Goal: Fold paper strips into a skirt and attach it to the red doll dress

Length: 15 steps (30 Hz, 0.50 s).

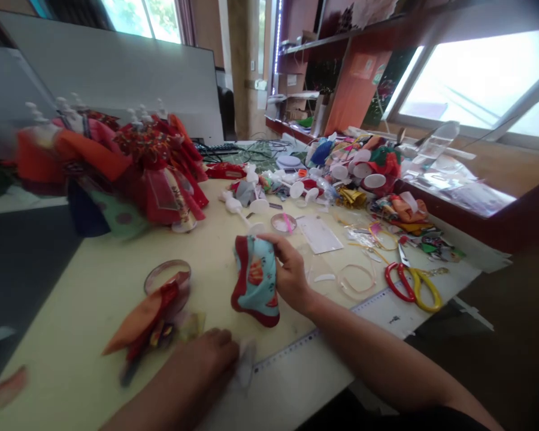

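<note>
My right hand (291, 272) grips a small light-blue patterned cloth garment (258, 278) with dark red trim, holding it upright above the table. My left hand (213, 353), blurred, is low near the table's front edge with its fingers curled. At its fingertips is a whitish translucent piece (247, 362), too smeared to name. Left of the hands lies an orange and red cloth piece (146, 317), partly over a clear ring (168, 269). A ruler (291, 347) lies on the table, running under my right forearm.
Red-and-yellow-handled scissors (412, 286) lie on the right. Dressed doll figures (148, 161) stand at the back left. A heap of cloth and white plastic stands (359, 167) fills the back right. A white card (318, 233) and a pinkish loop (356, 281) lie on the table (215, 239).
</note>
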Each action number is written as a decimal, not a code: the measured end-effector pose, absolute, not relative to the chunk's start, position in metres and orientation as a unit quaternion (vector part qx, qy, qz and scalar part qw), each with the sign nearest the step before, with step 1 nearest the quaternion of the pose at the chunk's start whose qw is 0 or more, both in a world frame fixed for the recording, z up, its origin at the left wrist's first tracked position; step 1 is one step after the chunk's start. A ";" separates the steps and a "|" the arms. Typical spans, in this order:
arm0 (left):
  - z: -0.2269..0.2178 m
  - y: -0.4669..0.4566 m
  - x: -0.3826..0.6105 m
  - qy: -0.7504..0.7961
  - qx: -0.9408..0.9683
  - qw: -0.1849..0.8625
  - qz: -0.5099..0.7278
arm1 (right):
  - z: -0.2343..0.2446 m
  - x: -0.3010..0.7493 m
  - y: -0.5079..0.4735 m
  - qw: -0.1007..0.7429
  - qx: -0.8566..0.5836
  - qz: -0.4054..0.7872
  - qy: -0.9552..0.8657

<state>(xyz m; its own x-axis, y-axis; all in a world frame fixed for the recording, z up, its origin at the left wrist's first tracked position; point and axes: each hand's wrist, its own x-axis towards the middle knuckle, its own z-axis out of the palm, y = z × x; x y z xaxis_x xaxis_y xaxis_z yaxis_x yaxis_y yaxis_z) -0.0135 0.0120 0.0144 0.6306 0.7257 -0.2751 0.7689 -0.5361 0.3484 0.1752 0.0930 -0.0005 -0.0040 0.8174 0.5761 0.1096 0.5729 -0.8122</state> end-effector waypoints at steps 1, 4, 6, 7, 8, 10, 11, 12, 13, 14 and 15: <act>0.014 0.014 -0.018 0.428 0.876 0.221 -0.038 | 0.000 0.175 0.092 0.607 -0.358 0.294 -0.646; 0.016 0.023 -0.038 0.478 0.859 0.185 0.006 | 0.002 0.176 0.089 0.606 -0.352 0.290 -0.652; 0.022 0.028 -0.054 0.519 0.840 0.140 0.067 | 0.004 0.175 0.085 0.602 -0.336 0.272 -0.672; 0.026 0.030 -0.061 0.535 0.830 0.115 0.106 | 0.006 0.175 0.083 0.596 -0.322 0.254 -0.690; 0.031 0.032 -0.068 0.564 0.809 0.084 0.143 | 0.008 0.174 0.080 0.588 -0.305 0.229 -0.713; 0.040 0.034 -0.080 0.589 0.785 0.071 0.178 | 0.012 0.172 0.076 0.567 -0.271 0.162 -0.761; 0.044 0.035 -0.084 0.608 0.772 0.066 0.173 | 0.014 0.171 0.074 0.555 -0.255 0.128 -0.782; 0.046 0.036 -0.087 0.621 0.763 0.068 0.165 | 0.015 0.170 0.072 0.543 -0.245 0.099 -0.797; 0.047 0.036 -0.088 0.630 0.754 0.073 0.168 | 0.016 0.169 0.070 0.533 -0.236 0.075 -0.809; 0.047 0.036 -0.086 0.634 0.747 0.085 0.183 | 0.016 0.168 0.069 0.521 -0.230 0.059 -0.820; 0.045 0.035 -0.083 0.626 0.742 0.112 0.211 | 0.016 0.168 0.068 0.510 -0.227 0.049 -0.828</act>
